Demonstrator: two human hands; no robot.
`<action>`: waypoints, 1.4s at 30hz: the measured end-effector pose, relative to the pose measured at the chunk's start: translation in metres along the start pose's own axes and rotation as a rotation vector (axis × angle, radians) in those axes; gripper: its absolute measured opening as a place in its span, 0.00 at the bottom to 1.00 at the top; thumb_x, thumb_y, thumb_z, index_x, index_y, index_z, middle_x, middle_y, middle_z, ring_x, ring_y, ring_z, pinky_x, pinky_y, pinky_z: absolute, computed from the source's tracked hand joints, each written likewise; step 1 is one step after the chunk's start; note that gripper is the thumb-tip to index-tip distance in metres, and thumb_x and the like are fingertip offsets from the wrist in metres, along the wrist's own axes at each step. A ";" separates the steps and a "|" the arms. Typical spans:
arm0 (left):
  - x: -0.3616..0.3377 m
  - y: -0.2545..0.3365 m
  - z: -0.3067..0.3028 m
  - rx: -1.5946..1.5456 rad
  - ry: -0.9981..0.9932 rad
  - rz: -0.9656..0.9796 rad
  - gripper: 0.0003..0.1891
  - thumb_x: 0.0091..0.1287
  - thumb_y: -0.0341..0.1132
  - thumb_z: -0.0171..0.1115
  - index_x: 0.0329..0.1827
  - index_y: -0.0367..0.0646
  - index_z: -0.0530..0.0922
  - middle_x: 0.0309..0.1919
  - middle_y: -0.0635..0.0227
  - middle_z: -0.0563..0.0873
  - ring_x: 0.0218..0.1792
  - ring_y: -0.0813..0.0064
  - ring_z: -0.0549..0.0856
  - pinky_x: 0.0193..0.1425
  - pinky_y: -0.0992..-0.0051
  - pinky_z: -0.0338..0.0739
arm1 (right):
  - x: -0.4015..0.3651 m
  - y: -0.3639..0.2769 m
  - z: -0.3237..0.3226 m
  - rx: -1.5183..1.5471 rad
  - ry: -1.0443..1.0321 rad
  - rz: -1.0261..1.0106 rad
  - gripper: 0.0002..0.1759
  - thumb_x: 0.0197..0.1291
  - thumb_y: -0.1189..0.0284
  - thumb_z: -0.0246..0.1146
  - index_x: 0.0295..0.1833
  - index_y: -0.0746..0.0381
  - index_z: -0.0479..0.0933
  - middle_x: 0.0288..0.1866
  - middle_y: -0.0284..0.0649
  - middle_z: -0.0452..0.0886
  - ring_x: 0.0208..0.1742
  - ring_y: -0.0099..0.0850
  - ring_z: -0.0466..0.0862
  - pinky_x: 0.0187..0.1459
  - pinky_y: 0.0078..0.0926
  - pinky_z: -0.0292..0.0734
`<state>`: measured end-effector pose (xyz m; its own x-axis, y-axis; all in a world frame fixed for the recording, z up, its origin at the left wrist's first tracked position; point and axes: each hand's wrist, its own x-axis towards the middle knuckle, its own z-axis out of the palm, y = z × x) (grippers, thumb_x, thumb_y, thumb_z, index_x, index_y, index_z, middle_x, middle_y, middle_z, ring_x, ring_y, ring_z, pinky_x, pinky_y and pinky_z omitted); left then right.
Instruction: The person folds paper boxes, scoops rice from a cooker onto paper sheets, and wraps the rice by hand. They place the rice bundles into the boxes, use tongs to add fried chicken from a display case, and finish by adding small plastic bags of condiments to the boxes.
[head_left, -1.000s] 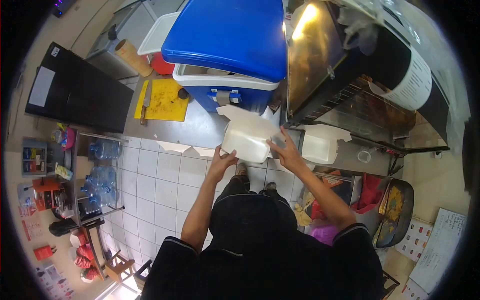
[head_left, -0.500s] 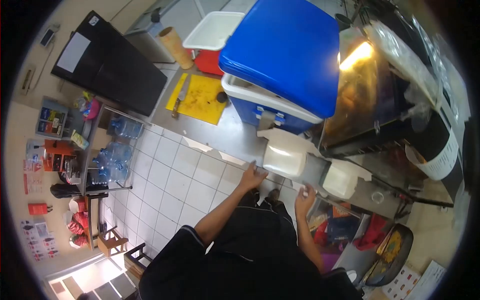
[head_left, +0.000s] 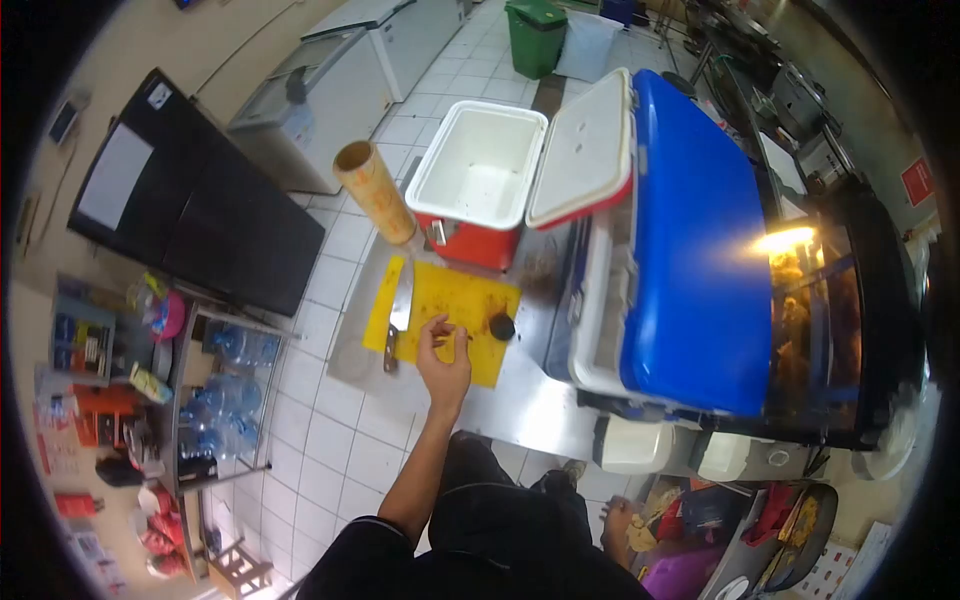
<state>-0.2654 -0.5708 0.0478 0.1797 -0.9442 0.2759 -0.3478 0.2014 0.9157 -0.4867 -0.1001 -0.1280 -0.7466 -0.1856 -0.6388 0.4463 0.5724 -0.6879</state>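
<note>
My left hand (head_left: 443,358) is held over the yellow cutting board (head_left: 460,290), fingers apart with nothing between them. On the board, left of the hand, lies a knife (head_left: 401,305) with a wooden handle; a small dark round object (head_left: 502,326) is at the board's right edge. Low in the view, my right hand (head_left: 618,522) hangs beside the counter, partly blurred, its fingers loosely apart. Two white open boxes, one (head_left: 636,446) and another (head_left: 722,456), stand above it. Behind the board is an open red cooler (head_left: 475,243) with a white inside.
A large blue cooler lid (head_left: 700,250) stands right of the board, beside a lit glass cabinet (head_left: 815,310). An upright brown roll (head_left: 377,195) is at the board's far left. Shelves hold water bottles (head_left: 225,400). A black fridge (head_left: 200,200) is at the left.
The view has swung toward the cutting board and coolers. My left hand has moved from near the white boxes to over the board. My right hand has dropped lower, away from the boxes.
</note>
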 end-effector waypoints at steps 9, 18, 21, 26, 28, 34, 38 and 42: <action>0.183 -0.017 0.033 0.213 0.073 0.536 0.23 0.64 0.31 0.72 0.61 0.36 0.76 0.57 0.52 0.79 0.61 0.50 0.76 0.69 0.55 0.68 | -0.152 0.064 0.046 -0.649 0.318 0.145 0.34 0.39 0.79 0.62 0.60 0.64 0.70 0.56 0.70 0.67 0.68 0.67 0.62 0.72 0.57 0.54; 0.192 -0.038 0.047 0.290 -0.050 0.319 0.20 0.61 0.31 0.75 0.56 0.42 0.80 0.60 0.56 0.74 0.66 0.54 0.73 0.71 0.52 0.65 | -0.235 0.146 0.114 -0.814 0.387 0.342 0.36 0.42 0.71 0.67 0.62 0.60 0.69 0.49 0.55 0.77 0.56 0.55 0.76 0.65 0.51 0.67; 0.189 -0.041 0.046 0.372 -0.033 0.310 0.22 0.60 0.31 0.75 0.57 0.43 0.79 0.61 0.57 0.74 0.67 0.53 0.73 0.72 0.52 0.64 | -0.259 0.141 0.127 -0.836 0.339 0.372 0.36 0.47 0.69 0.68 0.66 0.58 0.69 0.52 0.52 0.79 0.59 0.54 0.77 0.69 0.51 0.65; 0.193 -0.056 0.050 0.230 -0.022 0.283 0.23 0.62 0.33 0.75 0.58 0.43 0.77 0.62 0.57 0.73 0.67 0.54 0.72 0.68 0.53 0.63 | -0.272 0.058 0.125 -0.521 0.547 0.373 0.36 0.36 0.76 0.67 0.58 0.65 0.70 0.45 0.61 0.73 0.51 0.56 0.74 0.56 0.50 0.73; 0.190 -0.052 0.044 0.099 0.025 0.290 0.23 0.63 0.34 0.74 0.59 0.40 0.76 0.60 0.56 0.75 0.64 0.54 0.74 0.67 0.55 0.66 | -0.239 0.111 0.099 -0.467 0.593 0.132 0.48 0.44 0.76 0.71 0.74 0.69 0.62 0.66 0.61 0.69 0.60 0.52 0.76 0.62 0.47 0.74; 0.130 -0.029 -0.039 -0.410 -0.646 0.026 0.20 0.68 0.34 0.69 0.59 0.36 0.75 0.51 0.61 0.82 0.55 0.68 0.80 0.61 0.69 0.72 | -0.271 -0.119 0.228 0.384 0.315 -0.310 0.33 0.69 0.82 0.52 0.78 0.57 0.58 0.79 0.46 0.57 0.71 0.45 0.73 0.60 0.42 0.83; 0.077 -0.062 -0.139 -0.381 -1.691 0.073 0.19 0.67 0.33 0.69 0.60 0.39 0.81 0.46 0.64 0.89 0.44 0.73 0.86 0.47 0.71 0.79 | -0.342 -0.173 0.353 0.478 0.154 -0.612 0.31 0.76 0.72 0.53 0.80 0.61 0.53 0.80 0.45 0.57 0.74 0.44 0.69 0.60 0.45 0.84; 0.076 -0.127 -0.245 -0.294 -1.862 0.080 0.12 0.70 0.25 0.64 0.54 0.33 0.84 0.38 0.61 0.90 0.40 0.76 0.89 0.43 0.77 0.82 | -0.417 -0.143 0.453 0.299 0.220 -0.814 0.31 0.71 0.73 0.59 0.77 0.64 0.62 0.74 0.51 0.60 0.71 0.43 0.74 0.56 0.32 0.84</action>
<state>0.0175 -0.6046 0.0244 -0.9894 0.0698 -0.1274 -0.1206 0.0949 0.9882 -0.0158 -0.4663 0.0806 -0.9522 -0.2682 0.1461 -0.1764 0.0925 -0.9800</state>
